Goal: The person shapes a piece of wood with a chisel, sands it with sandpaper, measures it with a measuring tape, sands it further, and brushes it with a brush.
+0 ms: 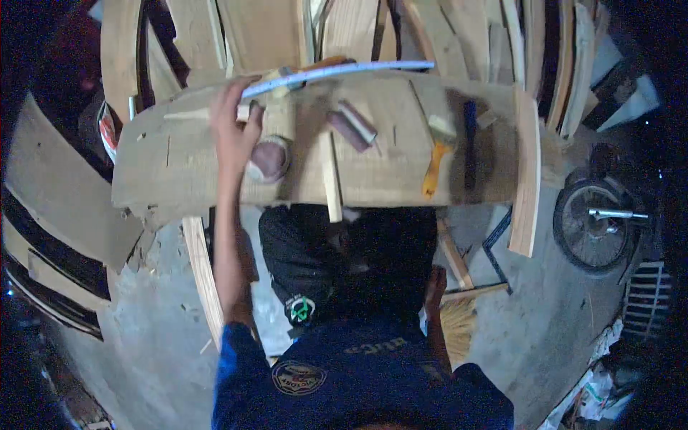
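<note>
"What are my hands doing?"

"Your left hand (233,118) is reaching over the table (193,172), its fingers closing narrowly at the near-left end of one long, blue-white strip (344,69). That strip is lying along the table's far edge. Your right hand (436,281) is hanging low beside your right leg; I cannot tell whether it is holding anything."

"How many things are lying around the strip?"

"You are facing one round reddish-brown piece with a pale rim (269,159), sitting just beside your left wrist. Two reddish-brown rolls (351,127) are lying side by side near the middle. One narrow wooden stick (330,179) is pointing toward you, its near end jutting past the table edge. One brush with a yellow handle (434,166) is lying to the right of them, and one dark blue bar (469,143) is resting beyond it."

"What is standing in the way?"

"One long board (527,179) is crossing the table's right end and sticking out toward you. Many wooden boards (265,36) are crowding the far side, right behind the strip. Below, one pale plank (203,279) is showing on your left, and one straw broom (459,330) on your right. One spoked wheel (591,226) is standing farther right, well apart from the table."
</note>
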